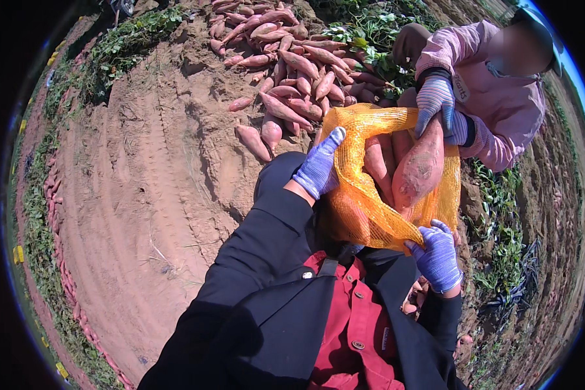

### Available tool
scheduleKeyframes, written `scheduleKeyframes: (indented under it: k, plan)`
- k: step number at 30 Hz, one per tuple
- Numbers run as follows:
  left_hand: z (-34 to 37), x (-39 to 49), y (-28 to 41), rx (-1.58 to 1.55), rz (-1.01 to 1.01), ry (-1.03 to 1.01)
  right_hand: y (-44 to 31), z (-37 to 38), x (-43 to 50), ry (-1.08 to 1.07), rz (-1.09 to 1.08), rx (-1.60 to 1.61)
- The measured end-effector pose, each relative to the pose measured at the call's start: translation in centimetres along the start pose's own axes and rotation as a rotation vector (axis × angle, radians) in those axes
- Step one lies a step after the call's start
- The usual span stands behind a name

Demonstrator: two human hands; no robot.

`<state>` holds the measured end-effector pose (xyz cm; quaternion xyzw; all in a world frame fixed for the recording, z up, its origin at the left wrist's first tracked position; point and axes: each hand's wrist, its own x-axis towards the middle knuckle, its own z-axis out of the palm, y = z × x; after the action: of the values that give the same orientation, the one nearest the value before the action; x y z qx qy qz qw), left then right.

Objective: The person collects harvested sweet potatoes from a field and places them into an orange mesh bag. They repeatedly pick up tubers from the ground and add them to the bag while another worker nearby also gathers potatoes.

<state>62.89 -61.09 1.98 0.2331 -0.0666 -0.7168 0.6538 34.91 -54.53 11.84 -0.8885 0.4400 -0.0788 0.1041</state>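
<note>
My left hand [318,165], in a purple knit glove, grips the left rim of an orange mesh sack [353,141]. On the near right rim, my right hand [437,256], gloved the same way, pinches the mesh. Between them the mouth of the sack is spread wide. Several sweet potatoes [378,161] lie inside it. A large sweet potato [419,168] is in the mouth, held at its upper end by another person's striped gloved hands [435,103]. How deep the sack's contents go is partly hidden by the mesh.
A heap of sweet potatoes [300,63] lies on the soil beyond the sack. The other person [497,97] crouches at the right. Green vines [499,229] border the dirt [126,195]. A row of sweet potatoes [68,278] runs along the far left.
</note>
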Motion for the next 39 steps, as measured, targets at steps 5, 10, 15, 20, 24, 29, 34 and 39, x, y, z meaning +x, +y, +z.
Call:
scheduleKeyframes:
  k: [5,10,15,20,24,29,34,39]
  plan:
    - [-0.6,-0.8,0.1,-0.133,-0.046,-0.036,-1.7,-1.0,0.9,-0.018,-0.022,0.100]
    - [0.2,-1.7,0.2,-0.094,-0.078,-0.057,0.2,0.3,0.2,0.136,0.282,0.701]
    - [-1.1,-2.0,-0.1,-0.115,-0.032,-0.045,1.8,1.2,6.4,0.277,0.383,0.017]
    - [0.2,-3.4,-0.8,-0.090,-0.050,-0.063,5.0,4.8,9.5,0.115,0.508,-0.011]
    - [1.2,-4.4,1.1,-0.124,-0.026,-0.063,6.6,5.7,8.7,0.108,0.576,-0.006]
    - [-0.7,-5.9,2.6,-0.083,0.001,-0.085,9.1,9.9,7.4,0.101,0.598,0.432]
    - [1.5,-4.0,2.4,-0.094,-0.028,0.125,14.9,12.3,4.9,0.318,0.653,0.670]
    - [-2.2,-5.8,4.0,0.028,-0.007,0.006,16.2,6.4,4.4,0.639,0.675,0.846]
